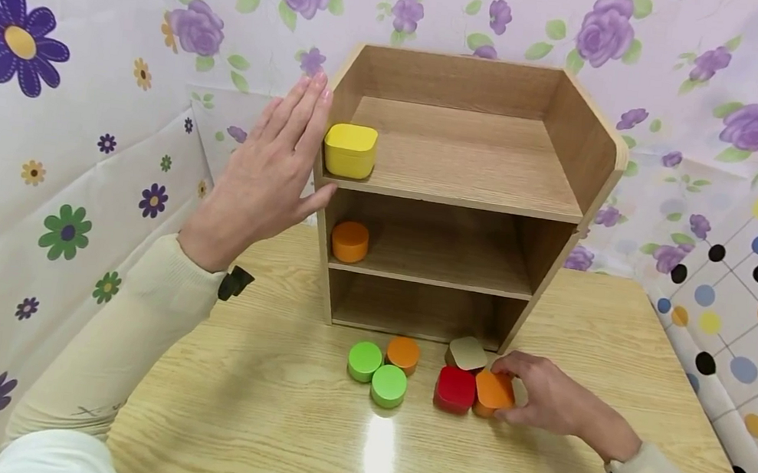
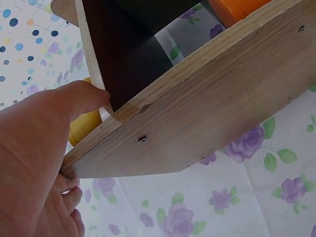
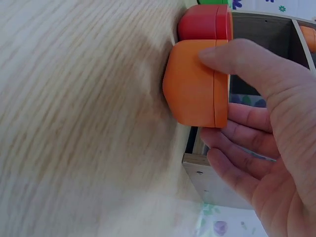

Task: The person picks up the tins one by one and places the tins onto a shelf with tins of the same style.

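Observation:
With thumb and fingers around it, my right hand holds an orange box with rounded corners at the table. In the right wrist view the thumb lies on the side of that orange box and the fingers are across from it. A red box sits right beside it, and a beige one is just behind. My left hand rests against the left side of a wooden shelf, fingers straight, its thumb at the front edge. Near that hand, a yellow box stands on the top board.
A round orange box sits at the left of the middle shelf. Before the shelf, two round green boxes and another round orange one are grouped on the table. Patterned cloth walls enclose the table.

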{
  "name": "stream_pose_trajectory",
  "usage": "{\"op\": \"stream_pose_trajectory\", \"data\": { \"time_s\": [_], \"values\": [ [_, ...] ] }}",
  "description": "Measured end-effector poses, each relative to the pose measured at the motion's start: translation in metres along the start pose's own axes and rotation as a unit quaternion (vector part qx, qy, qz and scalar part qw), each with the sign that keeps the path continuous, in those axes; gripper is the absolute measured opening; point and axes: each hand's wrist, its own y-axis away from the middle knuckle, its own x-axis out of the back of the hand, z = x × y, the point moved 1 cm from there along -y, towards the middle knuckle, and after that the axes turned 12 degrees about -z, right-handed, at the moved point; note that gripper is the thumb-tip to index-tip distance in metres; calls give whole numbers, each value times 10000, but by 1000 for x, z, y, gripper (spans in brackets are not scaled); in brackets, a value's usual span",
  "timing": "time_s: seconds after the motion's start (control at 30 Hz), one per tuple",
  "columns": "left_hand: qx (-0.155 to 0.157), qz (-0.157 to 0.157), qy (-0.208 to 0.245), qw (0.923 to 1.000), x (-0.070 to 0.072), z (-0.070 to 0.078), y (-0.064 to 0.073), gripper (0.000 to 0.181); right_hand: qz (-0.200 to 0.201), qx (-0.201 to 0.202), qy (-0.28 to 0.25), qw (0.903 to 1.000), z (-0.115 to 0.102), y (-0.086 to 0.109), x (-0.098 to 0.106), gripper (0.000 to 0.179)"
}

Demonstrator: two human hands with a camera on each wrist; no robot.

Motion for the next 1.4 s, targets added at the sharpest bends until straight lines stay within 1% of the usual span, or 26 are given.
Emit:
{"op": "stream_pose_trajectory", "data": {
  "time_s": [0.17, 0.33, 0.5, 0.67, 0.87, 1.03, 1.4],
  "values": [
    [6, -12, 74, 10000, 0, 0, 0, 108, -93, 85, -134, 9998, -3, 0, 7, 47],
    [32, -21, 120, 9999, 0, 1, 1, 108, -201, 178, -272, 9993, -8, -1, 18, 44],
    [11, -38, 84, 10000, 0, 2, 0, 108, -335, 233, -339, 9986, -18, -3, 38, 45],
    [-5, -81, 72, 9999, 1, 2, 0, 108, -415, 344, -211, 9983, -30, -7, 59, 46],
    [-2, -94, 42, 9999, 2, 3, 0, 109, -495, 324, -45, 9982, -48, -15, 85, 46],
    [15, -109, 9, 9999, 2, 3, -1, 109, -408, 397, 174, 9982, -62, -25, 109, 45],
    [116, -201, 9, 9997, 3, 2, 0, 110, 38, 728, 604, 9955, -99, -46, 168, 47]
  ]
}}
